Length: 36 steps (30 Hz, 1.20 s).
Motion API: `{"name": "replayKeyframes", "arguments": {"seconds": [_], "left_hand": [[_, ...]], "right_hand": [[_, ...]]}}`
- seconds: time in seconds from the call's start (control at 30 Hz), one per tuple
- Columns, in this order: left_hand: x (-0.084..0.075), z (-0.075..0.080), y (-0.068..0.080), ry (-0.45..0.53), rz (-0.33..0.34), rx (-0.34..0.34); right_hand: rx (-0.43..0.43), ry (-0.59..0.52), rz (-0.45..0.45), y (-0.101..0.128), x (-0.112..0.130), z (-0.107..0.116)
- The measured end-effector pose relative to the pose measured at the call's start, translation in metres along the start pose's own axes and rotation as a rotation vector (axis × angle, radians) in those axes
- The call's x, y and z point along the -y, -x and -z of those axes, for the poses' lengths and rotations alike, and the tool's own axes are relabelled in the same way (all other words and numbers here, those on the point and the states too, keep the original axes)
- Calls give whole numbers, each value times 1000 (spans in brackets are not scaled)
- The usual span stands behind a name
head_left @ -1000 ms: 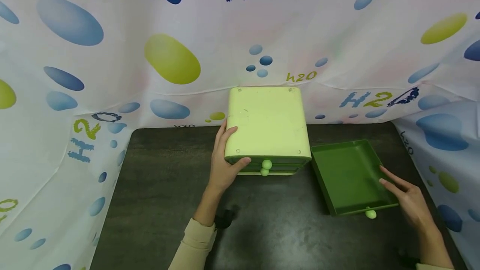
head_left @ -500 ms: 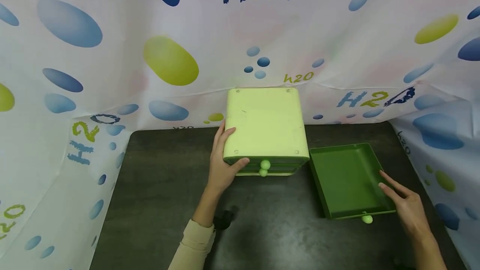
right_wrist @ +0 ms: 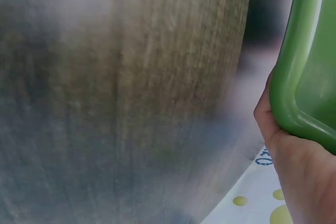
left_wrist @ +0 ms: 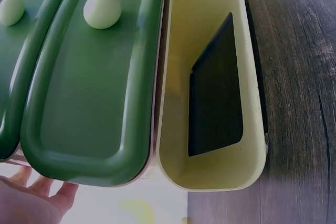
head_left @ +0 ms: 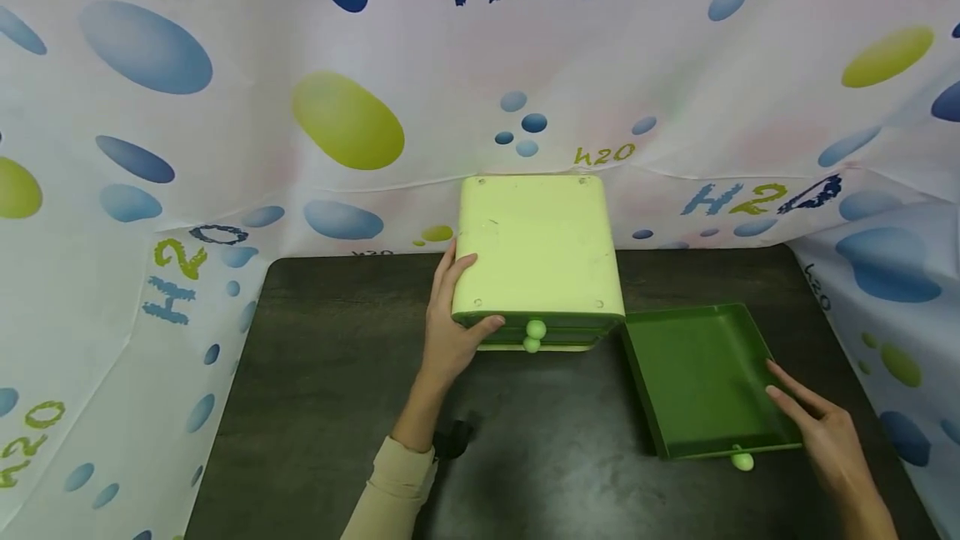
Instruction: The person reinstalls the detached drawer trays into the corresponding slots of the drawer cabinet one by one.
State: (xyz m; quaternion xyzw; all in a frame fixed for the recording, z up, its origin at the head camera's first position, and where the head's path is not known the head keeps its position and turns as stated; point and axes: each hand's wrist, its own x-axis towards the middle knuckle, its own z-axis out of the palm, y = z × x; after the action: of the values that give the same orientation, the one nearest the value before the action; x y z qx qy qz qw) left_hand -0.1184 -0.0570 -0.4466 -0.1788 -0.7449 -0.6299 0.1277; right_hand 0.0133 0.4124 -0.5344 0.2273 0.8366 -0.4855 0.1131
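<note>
One pale yellow-green drawer cabinet [head_left: 538,244] stands at the back of the dark table [head_left: 337,407], at twelve o'clock from the person, against the printed curtain [head_left: 225,90]. Two dark green drawers [left_wrist: 94,77] sit closed in its front, each with one round pale knob [left_wrist: 102,10], so two knobs show there. In the left wrist view one slot [left_wrist: 210,87] beside those drawers is open and holds nothing; the dark table shows through a cut-out in its wall.

One loose green drawer [head_left: 701,377] lies flat on the table at about three o'clock from the cabinet, its near left corner just beside the cabinet's front right corner. It is empty inside, and its single knob [head_left: 742,462] points toward the person at six o'clock.

The left hand [head_left: 450,319] clasps the cabinet's front left corner, fingers on top and thumb on the front edge: its grip is grasping the cabinet. The right hand [head_left: 821,427] is at the loose drawer's right rim near the front corner; in the right wrist view it curls around that rim, so its grip is grasping the drawer
</note>
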Motion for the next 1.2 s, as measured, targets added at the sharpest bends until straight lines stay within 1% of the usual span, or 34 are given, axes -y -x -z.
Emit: {"name": "replayKeyframes", "arguments": {"seconds": [0.1, 0.13, 0.27, 0.33, 0.4, 0.57, 0.6, 0.73, 0.8, 0.9, 0.97, 1.1, 1.2], "left_hand": [[2, -1, 0, 10, -10, -7], [5, -2, 0, 11, -10, -8], [24, -2, 1, -26, -4, -16], [33, -2, 3, -56, 3, -23], [36, -2, 5, -77, 9, -27], [39, -5, 9, -54, 24, -27], [39, -5, 10, -55, 19, -28], [37, -6, 8, -62, 7, -30], [30, -6, 6, -59, -5, -33], [14, -4, 4, -35, 4, -33], [4, -3, 2, -30, 7, -32], [-2, -2, 1, -32, 11, -27], [-1, -2, 1, -29, 13, -25]], "right_hand": [[3, -8, 5, 5, -2, -2], [5, -13, 9, 6, -2, -3], [24, -34, 16, 8, -2, -7], [35, -36, 5, 10, -2, -9], [45, -36, -15, 12, -4, -10], [76, -46, -55, 21, -8, -13], [80, -48, -58, 22, -8, -14], [87, -72, -57, 27, -9, -18], [86, -79, -53, 30, -8, -20], [91, -80, -54, 32, -7, -24], [105, -65, -76, 32, -5, -24], [131, -28, -118, 34, -3, -25], [150, -27, -146, 38, -2, -26]]}}
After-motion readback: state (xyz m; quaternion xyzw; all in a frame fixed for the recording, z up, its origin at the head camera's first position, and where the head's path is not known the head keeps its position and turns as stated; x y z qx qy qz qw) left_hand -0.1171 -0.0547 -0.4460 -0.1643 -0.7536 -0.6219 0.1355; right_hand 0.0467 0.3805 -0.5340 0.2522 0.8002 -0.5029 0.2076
